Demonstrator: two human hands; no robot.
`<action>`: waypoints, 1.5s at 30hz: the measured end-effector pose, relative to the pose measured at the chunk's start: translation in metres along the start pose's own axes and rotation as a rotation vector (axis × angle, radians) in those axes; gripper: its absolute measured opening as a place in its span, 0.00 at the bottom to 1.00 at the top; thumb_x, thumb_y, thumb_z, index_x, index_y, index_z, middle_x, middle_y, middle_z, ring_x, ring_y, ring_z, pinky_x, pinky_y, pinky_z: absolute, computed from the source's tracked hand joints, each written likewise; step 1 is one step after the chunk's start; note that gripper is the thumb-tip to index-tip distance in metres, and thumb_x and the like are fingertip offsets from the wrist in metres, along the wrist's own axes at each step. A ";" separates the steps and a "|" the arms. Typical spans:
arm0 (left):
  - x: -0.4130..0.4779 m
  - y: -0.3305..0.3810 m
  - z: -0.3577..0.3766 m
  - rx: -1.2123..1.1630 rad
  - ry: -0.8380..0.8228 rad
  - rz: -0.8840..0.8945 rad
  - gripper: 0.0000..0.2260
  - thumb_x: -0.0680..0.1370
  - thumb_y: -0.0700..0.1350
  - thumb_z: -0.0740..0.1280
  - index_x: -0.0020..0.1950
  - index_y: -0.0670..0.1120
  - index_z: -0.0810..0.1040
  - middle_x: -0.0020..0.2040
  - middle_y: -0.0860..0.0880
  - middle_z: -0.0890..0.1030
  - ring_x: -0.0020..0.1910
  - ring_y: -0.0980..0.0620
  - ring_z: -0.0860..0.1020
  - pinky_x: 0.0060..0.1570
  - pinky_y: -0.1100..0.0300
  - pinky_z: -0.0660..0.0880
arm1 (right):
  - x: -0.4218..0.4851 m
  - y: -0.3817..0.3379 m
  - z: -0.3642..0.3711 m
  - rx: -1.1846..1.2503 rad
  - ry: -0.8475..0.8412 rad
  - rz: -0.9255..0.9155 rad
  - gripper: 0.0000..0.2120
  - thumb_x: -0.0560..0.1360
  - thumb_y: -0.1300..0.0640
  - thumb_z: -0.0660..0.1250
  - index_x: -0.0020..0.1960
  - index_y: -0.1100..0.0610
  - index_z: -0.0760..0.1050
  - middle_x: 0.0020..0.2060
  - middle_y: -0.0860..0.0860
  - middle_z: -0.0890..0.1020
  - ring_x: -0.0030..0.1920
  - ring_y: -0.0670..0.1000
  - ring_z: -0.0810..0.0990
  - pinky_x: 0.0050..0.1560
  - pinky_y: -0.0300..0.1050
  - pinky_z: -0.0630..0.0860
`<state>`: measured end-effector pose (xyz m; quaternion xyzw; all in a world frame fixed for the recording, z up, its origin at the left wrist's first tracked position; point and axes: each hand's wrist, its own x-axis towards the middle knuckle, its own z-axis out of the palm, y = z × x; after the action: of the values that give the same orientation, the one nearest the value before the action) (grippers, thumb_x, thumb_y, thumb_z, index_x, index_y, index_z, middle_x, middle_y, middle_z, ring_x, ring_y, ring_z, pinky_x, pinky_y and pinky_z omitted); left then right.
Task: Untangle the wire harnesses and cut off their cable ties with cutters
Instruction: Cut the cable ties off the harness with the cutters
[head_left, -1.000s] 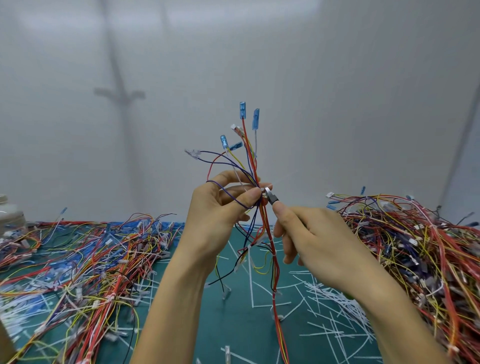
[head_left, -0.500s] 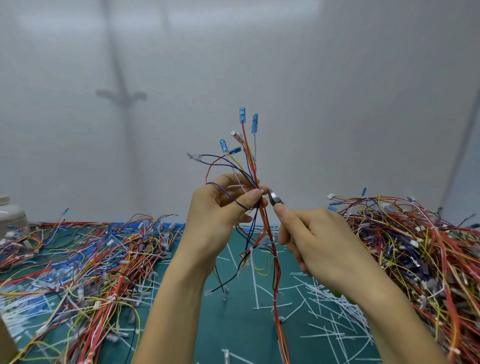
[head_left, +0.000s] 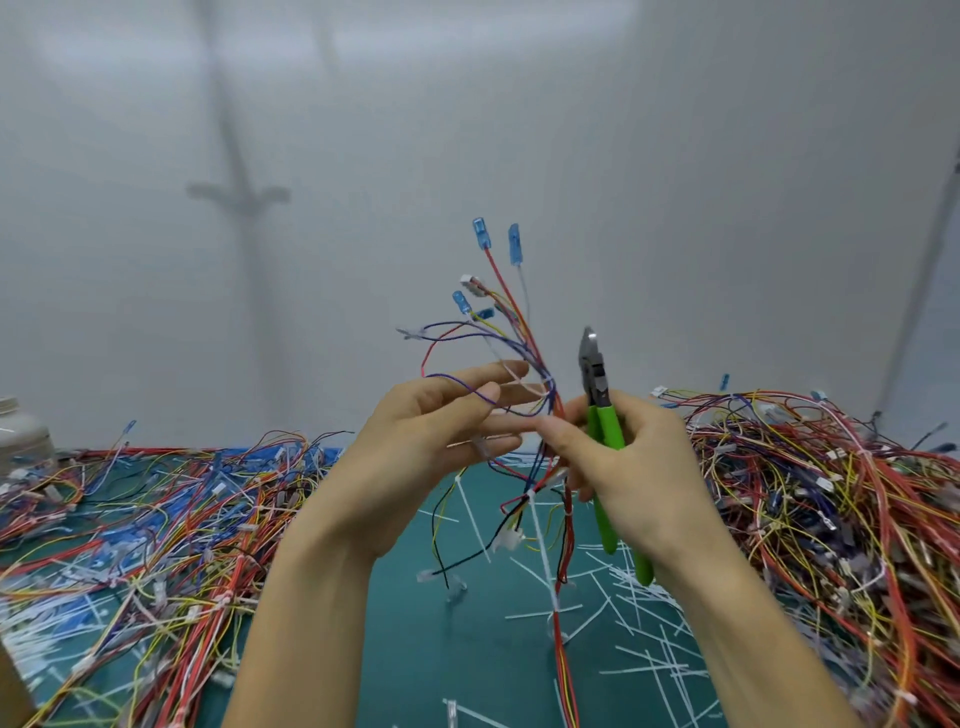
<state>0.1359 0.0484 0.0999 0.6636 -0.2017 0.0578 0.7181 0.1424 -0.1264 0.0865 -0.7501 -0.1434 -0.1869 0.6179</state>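
I hold a wire harness (head_left: 519, 332) upright in front of me, its blue connectors fanned out at the top and its red tail hanging down to the green mat (head_left: 467, 649). My left hand (head_left: 426, 431) has its fingers stretched out nearly straight, with the wires running between and across them and a purple wire looped over the index finger. A white cable tie (head_left: 524, 387) shows at those fingertips. My right hand (head_left: 639, 467) grips the green-handled cutters (head_left: 605, 426), jaws pointing up beside the bundle. Its thumb tip touches the wires.
A big tangle of harnesses (head_left: 831, 493) is heaped at the right, and a flatter spread of harnesses (head_left: 156, 509) covers the left. Cut white cable ties (head_left: 639, 623) litter the mat between them. A white jar (head_left: 21, 431) stands at the far left. A plain wall is behind.
My right hand has swung the cutters away from the bundle, so the jaws now point up and the green handles show. My left hand's fingers have straightened out from their grip.
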 end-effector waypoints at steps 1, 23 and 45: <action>-0.002 0.001 -0.006 0.056 -0.022 -0.004 0.13 0.78 0.44 0.64 0.60 0.44 0.81 0.57 0.47 0.84 0.57 0.47 0.82 0.56 0.56 0.79 | 0.001 0.000 -0.003 0.030 0.015 0.004 0.09 0.70 0.50 0.75 0.39 0.54 0.78 0.28 0.49 0.80 0.28 0.46 0.76 0.34 0.49 0.76; 0.018 -0.028 0.011 0.136 -0.112 0.078 0.18 0.72 0.42 0.75 0.61 0.51 0.78 0.52 0.52 0.85 0.52 0.55 0.83 0.50 0.66 0.77 | 0.004 0.000 -0.008 0.221 -0.077 -0.093 0.04 0.77 0.60 0.69 0.44 0.56 0.80 0.33 0.54 0.82 0.30 0.47 0.77 0.32 0.38 0.76; 0.011 -0.033 0.005 0.255 -0.042 0.067 0.12 0.67 0.43 0.78 0.44 0.41 0.79 0.35 0.54 0.81 0.37 0.58 0.80 0.40 0.67 0.75 | 0.002 0.005 0.001 0.401 -0.042 0.244 0.07 0.78 0.65 0.64 0.45 0.60 0.79 0.27 0.51 0.77 0.29 0.50 0.80 0.32 0.45 0.80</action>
<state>0.1568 0.0375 0.0737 0.7434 -0.2297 0.0932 0.6213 0.1467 -0.1264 0.0832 -0.6281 -0.0987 -0.0627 0.7693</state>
